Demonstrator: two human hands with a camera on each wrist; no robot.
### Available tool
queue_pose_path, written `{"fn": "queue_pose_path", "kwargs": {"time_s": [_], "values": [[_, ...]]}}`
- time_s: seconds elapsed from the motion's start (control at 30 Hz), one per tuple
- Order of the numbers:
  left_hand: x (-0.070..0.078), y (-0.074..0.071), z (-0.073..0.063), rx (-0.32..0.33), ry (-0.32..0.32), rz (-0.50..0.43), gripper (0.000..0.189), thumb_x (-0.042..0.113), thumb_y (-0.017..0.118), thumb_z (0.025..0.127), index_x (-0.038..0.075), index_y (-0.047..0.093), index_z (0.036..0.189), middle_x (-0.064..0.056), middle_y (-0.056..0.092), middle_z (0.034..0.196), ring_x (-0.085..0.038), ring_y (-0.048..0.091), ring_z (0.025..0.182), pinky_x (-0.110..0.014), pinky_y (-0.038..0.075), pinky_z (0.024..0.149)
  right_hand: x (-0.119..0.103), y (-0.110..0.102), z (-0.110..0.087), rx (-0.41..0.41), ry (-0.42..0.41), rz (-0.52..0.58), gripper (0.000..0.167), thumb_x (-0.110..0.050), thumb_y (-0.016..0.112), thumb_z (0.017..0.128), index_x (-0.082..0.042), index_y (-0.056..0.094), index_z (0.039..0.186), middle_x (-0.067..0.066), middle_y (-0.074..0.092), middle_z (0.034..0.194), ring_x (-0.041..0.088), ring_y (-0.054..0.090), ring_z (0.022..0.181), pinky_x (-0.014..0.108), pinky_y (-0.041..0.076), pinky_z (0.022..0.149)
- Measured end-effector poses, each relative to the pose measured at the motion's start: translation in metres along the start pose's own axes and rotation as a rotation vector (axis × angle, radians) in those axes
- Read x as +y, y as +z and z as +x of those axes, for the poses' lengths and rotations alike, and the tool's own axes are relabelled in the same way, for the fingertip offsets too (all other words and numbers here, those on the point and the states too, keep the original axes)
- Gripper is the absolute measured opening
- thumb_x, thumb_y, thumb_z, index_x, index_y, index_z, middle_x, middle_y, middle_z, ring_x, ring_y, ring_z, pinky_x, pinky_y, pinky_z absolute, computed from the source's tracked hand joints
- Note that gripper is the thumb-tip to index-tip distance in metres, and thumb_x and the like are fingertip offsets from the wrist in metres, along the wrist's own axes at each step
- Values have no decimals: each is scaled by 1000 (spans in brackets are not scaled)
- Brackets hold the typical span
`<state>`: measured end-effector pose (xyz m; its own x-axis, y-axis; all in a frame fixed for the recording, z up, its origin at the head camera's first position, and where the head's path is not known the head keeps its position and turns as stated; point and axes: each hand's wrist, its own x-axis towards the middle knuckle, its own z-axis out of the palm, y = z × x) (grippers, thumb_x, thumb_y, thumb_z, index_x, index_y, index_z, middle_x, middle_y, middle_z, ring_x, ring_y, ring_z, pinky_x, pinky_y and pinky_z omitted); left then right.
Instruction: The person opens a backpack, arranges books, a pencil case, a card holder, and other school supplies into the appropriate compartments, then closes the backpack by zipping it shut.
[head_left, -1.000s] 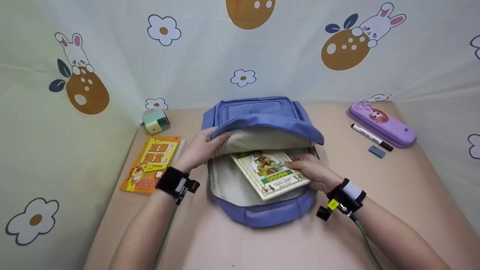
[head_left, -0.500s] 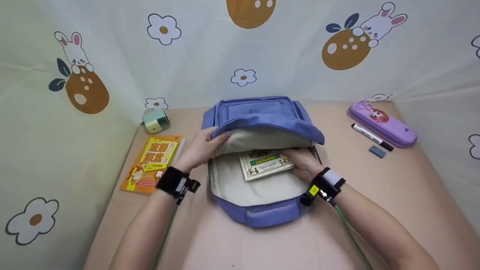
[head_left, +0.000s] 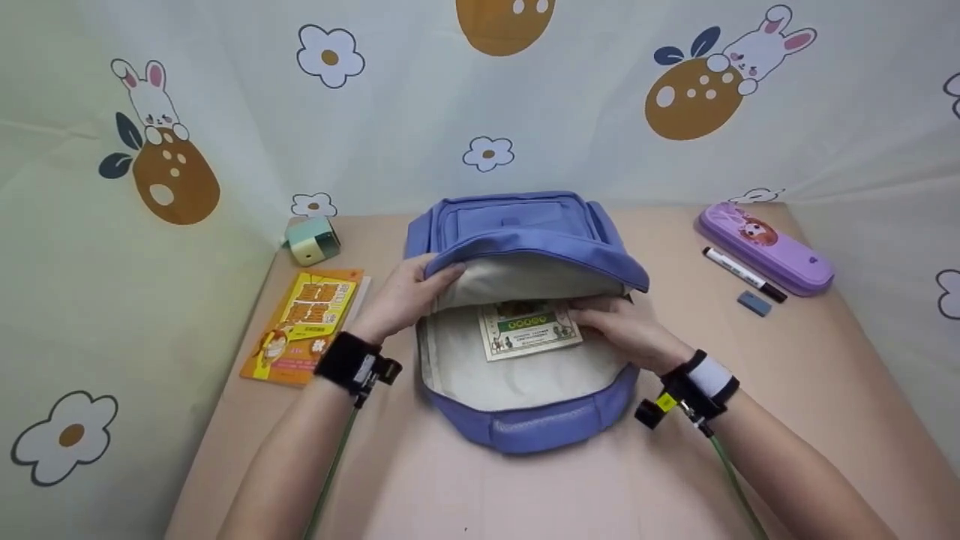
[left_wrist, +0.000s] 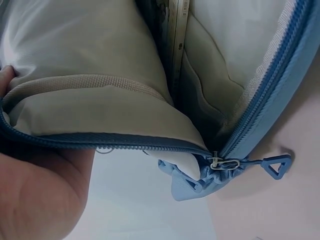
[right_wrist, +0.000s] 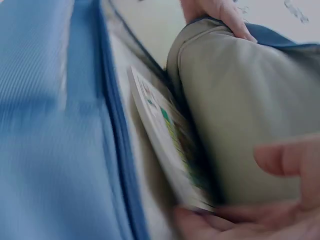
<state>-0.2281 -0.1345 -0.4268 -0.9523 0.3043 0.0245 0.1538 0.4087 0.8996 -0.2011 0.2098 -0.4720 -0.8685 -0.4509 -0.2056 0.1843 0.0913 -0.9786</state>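
Note:
A blue backpack point(head_left: 544, 435) lies with its main compartment unzipped. My left hand point(head_left: 401, 300) grips the edge of the raised front flap point(head_left: 540, 274), thumb on the pale lining. Inside the compartment lies a book point(head_left: 529, 341) with a cream and green cover, its upper part hidden under the flap. At the book's right side is my right hand point(head_left: 626, 330). In the right wrist view the fingertips point(right_wrist: 192, 220) touch or nearly touch the book's edge, while the thumb stands apart from it. A zipper pull point(left_wrist: 277, 166) hangs at the opening's corner in the left wrist view.
To the left are an orange and yellow book point(head_left: 304, 326) and a green and cream pencil sharpener point(head_left: 311, 244). A purple pencil case point(head_left: 765, 247), a marker point(head_left: 742, 274) and a blue-grey eraser point(head_left: 754, 303) lie on the right. Patterned cloth walls surround the table point(head_left: 420, 502).
The book has slid deeper into the backpack, away from me, and straightened somewhat. My right hand pushed in with it, then drew back slightly to the right. My left hand keeps holding the flap.

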Motion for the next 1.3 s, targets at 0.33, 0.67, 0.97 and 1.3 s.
{"fn": "queue_pose_path", "kwargs": {"time_s": [0.33, 0.67, 0.97, 1.3], "values": [[0, 0, 0, 0, 4, 1, 44, 54, 63, 97, 11, 59, 88, 2, 44, 71, -14, 41, 60, -26, 31, 52, -38, -6, -58, 112, -372, -330, 23, -14, 61, 104, -2, 72, 121, 18, 73, 106, 25, 72, 87, 34, 60, 75], [-2, 0, 0, -4, 7, -25, 41, 52, 65, 97, 13, 59, 87, 4, 44, 66, -12, 42, 55, -25, 32, 49, -25, -52, -16, 286, -505, -347, 58, -4, 64, 100, -3, 43, 153, 17, 45, 154, 24, 39, 143, 25, 35, 113], [-1, 1, 1, -20, -20, -56, 43, 52, 66, 97, 11, 59, 87, 3, 46, 64, -11, 42, 51, -23, 33, 45, -17, -60, -1, 234, -342, -379, 40, -24, 62, 104, 1, 63, 136, 15, 65, 127, 18, 60, 109, 25, 50, 88], [-1, 4, 0, -44, -23, -103, 42, 50, 66, 97, 10, 58, 86, 2, 47, 65, -12, 42, 51, -23, 33, 45, -19, -54, 12, 297, -339, -510, 26, -27, 67, 101, -2, 66, 96, 3, 52, 77, 18, 50, 75, 26, 39, 65]]}}
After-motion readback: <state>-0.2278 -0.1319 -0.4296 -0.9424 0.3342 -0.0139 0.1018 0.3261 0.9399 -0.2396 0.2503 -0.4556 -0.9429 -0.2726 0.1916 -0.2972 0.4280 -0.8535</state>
